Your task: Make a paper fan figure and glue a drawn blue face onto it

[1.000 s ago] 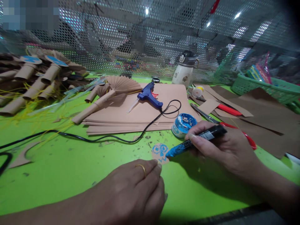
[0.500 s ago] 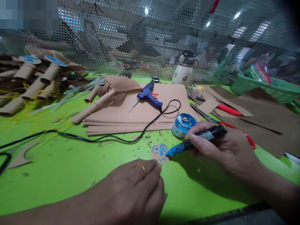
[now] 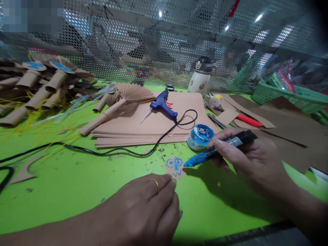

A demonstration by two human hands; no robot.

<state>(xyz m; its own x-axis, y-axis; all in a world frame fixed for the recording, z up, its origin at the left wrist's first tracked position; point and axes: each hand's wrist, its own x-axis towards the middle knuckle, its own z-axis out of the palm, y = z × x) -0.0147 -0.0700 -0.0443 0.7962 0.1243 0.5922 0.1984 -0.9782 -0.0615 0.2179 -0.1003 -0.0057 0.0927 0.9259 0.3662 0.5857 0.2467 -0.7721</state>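
A small round brown paper disc [image 3: 174,167] with a blue drawn face lies on the table. My left hand [image 3: 151,201], wearing a gold ring, has its fingers together, with the fingertips pinning the disc's near edge. In my right hand [image 3: 246,157] is a black marker pen [image 3: 217,148], its front end coated in blue paint. The pen's tip is at the disc's right edge; whether it touches, I cannot tell. Just behind the pen stands an open jar of blue paint [image 3: 200,137], smeared inside and around its rim.
A blue glue gun [image 3: 162,105] rests on stacked brown paper [image 3: 123,131]; its black cord [image 3: 123,149] crosses the green table [image 3: 77,191]. Paper fans [image 3: 134,91] and tubes [image 3: 28,80] lie left. Right are red-handled scissors [image 3: 247,119], paper pieces and a green basket [image 3: 294,99]. A flask [image 3: 200,80] stands behind.
My right hand has moved the marker pen slightly up and to the right, from the drawn face towards the disc's edge. My left hand and the disc stay in place.
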